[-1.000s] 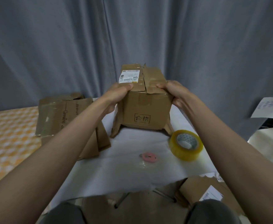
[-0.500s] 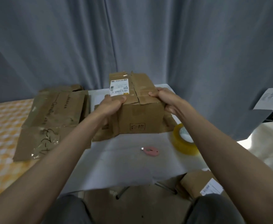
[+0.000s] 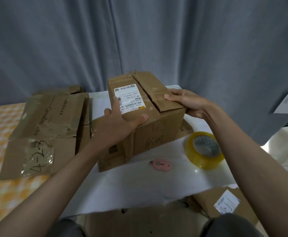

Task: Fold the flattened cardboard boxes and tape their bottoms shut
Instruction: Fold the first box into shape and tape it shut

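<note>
**On the table: box folded up, flaps being held down, tape waiting**

On the white table [image 3: 139, 182], the box [image 3: 150, 127] is sitting mid-table with its folded flaps facing up and tilting a bit toward the camera. It's looking like used corrugated card, so I'm guessing it's light and empty, stiff along the panels but floppy at the creases, and those flaps are probably wanting to spring back open. Old shiny tape patches could be slippery, so pressing on bare card near the seam is the safer bet. Its long axis is running roughly from near-left to far-right, and the seam between the two flaps is running away from the camera, angling toward the back.

Just left of it, the flat boxes [image 3: 46, 127] are lying stacked, partly hanging onto the orange checked surface, still waiting their turn.

Both hands are apart, one per flap. The left hand [image 3: 117, 122] is gripping the near-left corner, thumb lying across the top by the label [image 3: 129, 98], fingers curling around the side. The right hand [image 3: 187, 101] is clamping the right flap's edge, thumb on top.

The tape [image 3: 204, 149] is lying near the box's right side, not touching it, and the pink cutter [image 3: 161, 165] is sitting in front of the box.
</note>
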`<act>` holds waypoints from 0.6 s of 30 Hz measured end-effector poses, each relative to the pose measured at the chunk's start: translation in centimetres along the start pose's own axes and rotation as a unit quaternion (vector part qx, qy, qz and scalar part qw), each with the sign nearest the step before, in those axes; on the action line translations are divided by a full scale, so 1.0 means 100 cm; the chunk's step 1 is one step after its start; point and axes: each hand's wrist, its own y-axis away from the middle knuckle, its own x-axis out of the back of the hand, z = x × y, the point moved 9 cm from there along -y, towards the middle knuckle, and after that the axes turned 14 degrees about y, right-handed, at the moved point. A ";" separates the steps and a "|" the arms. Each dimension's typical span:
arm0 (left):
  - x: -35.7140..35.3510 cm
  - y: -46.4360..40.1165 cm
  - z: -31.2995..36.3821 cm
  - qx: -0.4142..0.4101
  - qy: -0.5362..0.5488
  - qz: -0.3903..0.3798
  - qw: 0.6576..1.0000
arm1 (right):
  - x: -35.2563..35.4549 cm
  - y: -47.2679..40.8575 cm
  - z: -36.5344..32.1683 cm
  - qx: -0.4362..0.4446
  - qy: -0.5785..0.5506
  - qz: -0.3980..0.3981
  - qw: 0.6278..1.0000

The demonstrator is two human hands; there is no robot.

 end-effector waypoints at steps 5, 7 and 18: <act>0.009 -0.002 0.032 -0.219 -0.056 0.029 0.974 | -0.002 -0.005 0.003 0.013 0.015 -0.025 0.999; -0.006 -0.004 0.050 -0.334 -0.096 -0.057 0.936 | -0.002 -0.007 0.003 0.014 0.025 -0.036 0.999; -0.042 -0.018 0.046 -0.355 -0.244 -0.155 0.889 | 0.035 0.035 0.004 -0.008 0.160 0.283 0.946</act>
